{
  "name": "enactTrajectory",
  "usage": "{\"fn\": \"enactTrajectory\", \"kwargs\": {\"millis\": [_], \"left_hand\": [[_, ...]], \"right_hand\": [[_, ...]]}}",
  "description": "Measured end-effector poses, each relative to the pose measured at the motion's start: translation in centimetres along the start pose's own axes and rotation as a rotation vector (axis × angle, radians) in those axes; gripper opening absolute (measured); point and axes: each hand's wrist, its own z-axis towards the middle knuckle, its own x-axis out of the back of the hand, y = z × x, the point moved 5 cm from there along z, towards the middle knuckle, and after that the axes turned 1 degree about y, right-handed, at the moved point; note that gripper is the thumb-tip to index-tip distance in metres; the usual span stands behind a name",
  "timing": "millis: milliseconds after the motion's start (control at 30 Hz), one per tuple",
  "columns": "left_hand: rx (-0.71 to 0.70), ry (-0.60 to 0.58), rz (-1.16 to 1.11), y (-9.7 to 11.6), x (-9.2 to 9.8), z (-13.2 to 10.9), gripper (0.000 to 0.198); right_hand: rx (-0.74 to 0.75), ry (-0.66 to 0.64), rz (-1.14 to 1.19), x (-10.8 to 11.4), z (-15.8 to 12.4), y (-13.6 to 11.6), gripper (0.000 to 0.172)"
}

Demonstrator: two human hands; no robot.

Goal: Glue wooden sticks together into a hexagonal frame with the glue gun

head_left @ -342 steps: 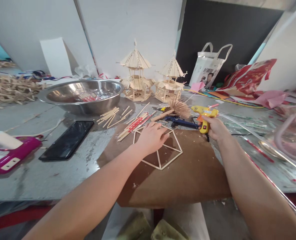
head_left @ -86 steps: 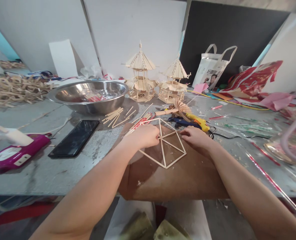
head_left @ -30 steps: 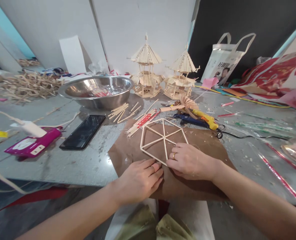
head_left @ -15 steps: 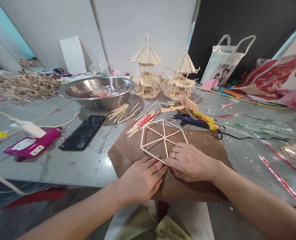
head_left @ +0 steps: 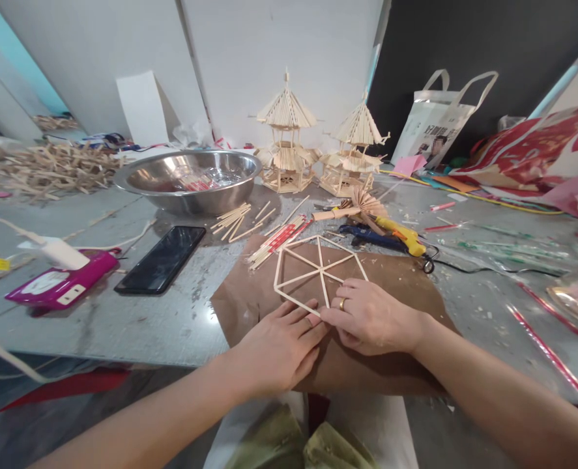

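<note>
A hexagon frame of thin wooden sticks (head_left: 318, 268), with spokes meeting at its centre, lies flat on a brown paper sheet (head_left: 396, 286). My left hand (head_left: 281, 344) rests palm down with fingers stretched out, fingertips touching the frame's near edge. My right hand (head_left: 371, 318), wearing a ring, lies beside it with fingers curled onto the frame's near corner. A yellow glue gun (head_left: 400, 233) lies beyond the frame, out of either hand.
Loose sticks (head_left: 279, 236) and a folded paper fan (head_left: 361, 203) lie past the frame. Two stick pagodas (head_left: 289, 140) stand at the back beside a steel bowl (head_left: 191, 182). A black phone (head_left: 161, 258) and pink device (head_left: 58, 284) sit left; bags and wrappers (head_left: 513, 156) right.
Earlier my right hand held the glue gun, then set it down. Both hands came to the frame's near edge; in the last second the left fingers slid slightly forward onto it.
</note>
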Motion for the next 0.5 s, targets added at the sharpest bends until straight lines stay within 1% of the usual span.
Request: {"fn": "enactTrajectory", "kwargs": {"millis": [200,300,367,500], "left_hand": [[0.021,-0.026,-0.039,0.0,0.1,0.1,0.038],[0.038,-0.056,-0.031,-0.1,0.1,0.1,0.041],[0.052,-0.085,-0.028,-0.3,0.2,0.2,0.043],[0.074,-0.131,-0.031,-0.4,0.3,0.3,0.045]], "right_hand": [[-0.02,0.021,0.019,0.0,-0.1,0.4,0.022],[-0.054,0.026,0.04,-0.1,-0.2,0.7,0.025],[-0.089,-0.001,0.064,-0.1,-0.2,1.1,0.026],[-0.183,-0.112,0.139,0.4,-0.6,2.3,0.026]]}}
